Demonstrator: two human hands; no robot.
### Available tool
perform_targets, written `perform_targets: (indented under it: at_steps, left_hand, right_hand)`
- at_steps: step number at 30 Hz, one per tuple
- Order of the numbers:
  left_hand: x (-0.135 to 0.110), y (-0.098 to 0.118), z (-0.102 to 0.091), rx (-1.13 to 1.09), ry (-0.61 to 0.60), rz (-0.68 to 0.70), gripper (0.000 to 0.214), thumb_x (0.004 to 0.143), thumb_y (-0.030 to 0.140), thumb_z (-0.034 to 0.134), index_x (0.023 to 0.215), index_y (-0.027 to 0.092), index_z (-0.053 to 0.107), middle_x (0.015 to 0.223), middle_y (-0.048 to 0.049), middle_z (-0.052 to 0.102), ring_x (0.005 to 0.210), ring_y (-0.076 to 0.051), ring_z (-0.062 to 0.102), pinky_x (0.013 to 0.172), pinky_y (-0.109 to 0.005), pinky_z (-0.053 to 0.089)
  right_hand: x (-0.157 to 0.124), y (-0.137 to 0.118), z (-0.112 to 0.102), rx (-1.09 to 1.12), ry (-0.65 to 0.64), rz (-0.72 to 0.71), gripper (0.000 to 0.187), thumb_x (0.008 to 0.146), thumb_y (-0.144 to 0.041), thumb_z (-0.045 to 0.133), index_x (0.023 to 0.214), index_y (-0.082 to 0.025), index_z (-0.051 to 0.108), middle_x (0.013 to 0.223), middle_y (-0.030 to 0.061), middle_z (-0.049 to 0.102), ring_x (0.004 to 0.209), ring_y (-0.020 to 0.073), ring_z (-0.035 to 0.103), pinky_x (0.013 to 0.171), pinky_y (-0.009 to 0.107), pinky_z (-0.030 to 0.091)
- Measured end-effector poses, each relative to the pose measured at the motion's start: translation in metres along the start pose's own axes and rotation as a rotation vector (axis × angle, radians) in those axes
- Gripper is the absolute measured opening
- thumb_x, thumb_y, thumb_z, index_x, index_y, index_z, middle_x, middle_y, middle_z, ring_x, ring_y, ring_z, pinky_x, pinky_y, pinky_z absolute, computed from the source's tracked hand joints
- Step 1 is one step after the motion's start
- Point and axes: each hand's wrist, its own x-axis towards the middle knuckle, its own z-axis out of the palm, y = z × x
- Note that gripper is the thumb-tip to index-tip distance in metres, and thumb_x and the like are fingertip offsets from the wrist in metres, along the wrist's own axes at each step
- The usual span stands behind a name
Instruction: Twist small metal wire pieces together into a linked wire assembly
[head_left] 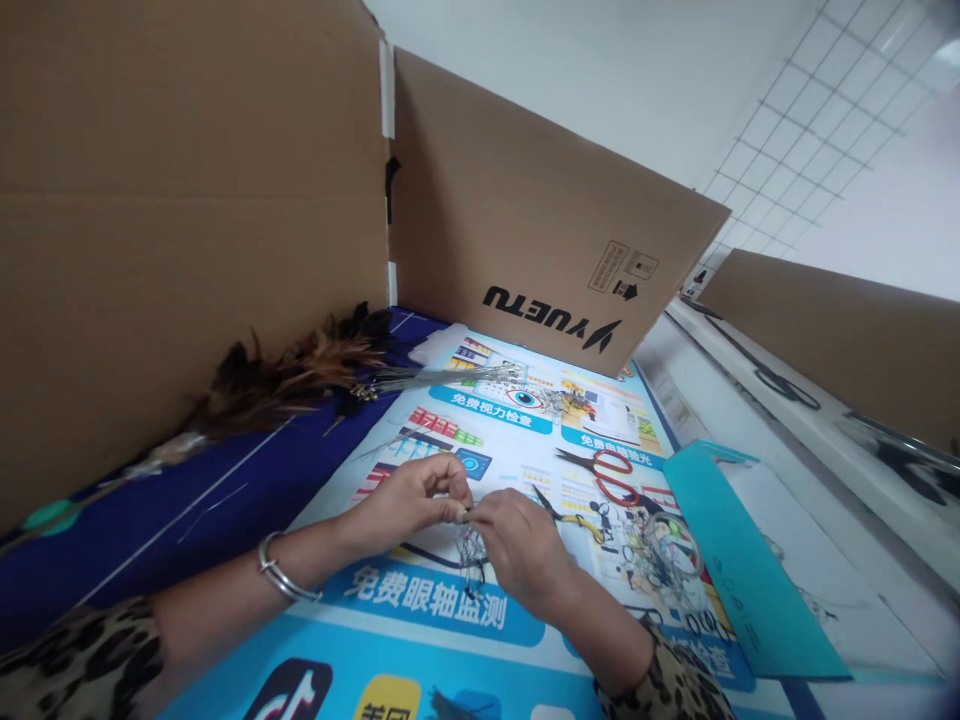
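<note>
Plain cardboard panel is standing at left; YUETU-printed cardboard panel is meeting it at a corner, lettering showing upside down. Blue cloth is lying beside a printed poster. Turquoise folder is lying along the poster's right side. Wire grid is showing at upper right, behind.

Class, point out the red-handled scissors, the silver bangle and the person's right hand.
Red-handled scissors [598, 465]: head view, where blades meet handles.
Silver bangle [277, 579]: head view, on its band.
Right hand [523, 548]: head view, back of the hand.
</note>
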Motion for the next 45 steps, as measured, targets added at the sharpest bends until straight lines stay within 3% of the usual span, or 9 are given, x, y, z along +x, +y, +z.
perform_targets:
  at_steps: [4, 6, 12, 17, 26, 36, 45]
  left_hand:
    - [0.000, 0.002, -0.002, 0.005, 0.002, -0.018, 0.018, 0.069, 0.020, 0.067, 0.074, 0.017, 0.050, 0.072, 0.0028, 0.058, 0.069, -0.012, 0.053, 0.062, -0.024, 0.042]
    - [-0.001, 0.003, -0.001, 0.027, 0.002, -0.009, 0.016, 0.070, 0.019, 0.066, 0.073, 0.017, 0.051, 0.073, 0.0029, 0.057, 0.070, -0.012, 0.053, 0.063, -0.024, 0.042]
    - [-0.001, 0.007, 0.001, 0.073, -0.043, -0.032, 0.012, 0.069, 0.014, 0.065, 0.072, 0.016, 0.054, 0.069, 0.0030, 0.058, 0.067, -0.012, 0.053, 0.063, -0.024, 0.042]
    - [-0.002, 0.008, 0.007, 0.012, -0.041, -0.108, 0.014, 0.067, 0.012, 0.064, 0.071, 0.016, 0.053, 0.068, 0.0030, 0.061, 0.063, -0.011, 0.053, 0.059, -0.022, 0.041]
    - [-0.005, 0.005, 0.016, -0.132, -0.042, -0.185, 0.017, 0.066, 0.010, 0.064, 0.069, 0.016, 0.049, 0.062, 0.0042, 0.058, 0.057, -0.010, 0.052, 0.054, -0.021, 0.039]
    - [-0.011, 0.011, 0.021, -0.259, -0.206, -0.240, 0.017, 0.069, 0.015, 0.066, 0.077, 0.015, 0.051, 0.067, 0.0027, 0.057, 0.058, -0.008, 0.048, 0.053, -0.019, 0.034]
    - [-0.014, 0.006, 0.025, -0.285, -0.226, -0.219, 0.020, 0.069, 0.020, 0.068, 0.076, 0.016, 0.050, 0.068, 0.0020, 0.057, 0.061, -0.009, 0.051, 0.056, -0.021, 0.036]
  right_hand:
    - [0.003, -0.002, -0.003, 0.021, -0.050, 0.132, 0.015, 0.086, -0.015, 0.047, 0.099, -0.020, 0.052, 0.089, 0.0037, 0.062, 0.084, 0.0151, 0.057, 0.074, 0.026, 0.047]
    - [0.003, -0.003, -0.003, -0.023, -0.056, 0.128, 0.017, 0.086, -0.014, 0.046, 0.101, -0.020, 0.052, 0.091, 0.0041, 0.063, 0.085, 0.0159, 0.057, 0.074, 0.027, 0.047]
    - [-0.005, 0.004, -0.004, -0.195, -0.045, -0.155, 0.020, 0.085, -0.009, 0.046, 0.103, -0.015, 0.052, 0.093, 0.0081, 0.063, 0.085, 0.0179, 0.055, 0.075, 0.031, 0.046]
    - [-0.006, 0.012, -0.010, -0.207, -0.052, -0.259, 0.016, 0.085, -0.009, 0.047, 0.099, -0.015, 0.051, 0.092, 0.0074, 0.062, 0.083, 0.0166, 0.055, 0.072, 0.029, 0.046]
    - [-0.004, 0.023, -0.013, -0.288, 0.027, -0.229, 0.016, 0.082, -0.030, 0.058, 0.086, -0.017, 0.052, 0.079, 0.0058, 0.058, 0.073, 0.0165, 0.052, 0.066, 0.030, 0.043]
    - [-0.003, 0.036, -0.017, -0.327, 0.052, -0.233, 0.041, 0.071, -0.058, 0.057, 0.071, -0.017, 0.053, 0.072, 0.0046, 0.055, 0.068, 0.0158, 0.051, 0.062, 0.029, 0.039]
    - [-0.001, 0.035, -0.021, -0.253, 0.036, -0.229, 0.046, 0.068, -0.063, 0.055, 0.070, -0.018, 0.052, 0.072, 0.0046, 0.056, 0.071, 0.0160, 0.052, 0.066, 0.029, 0.039]
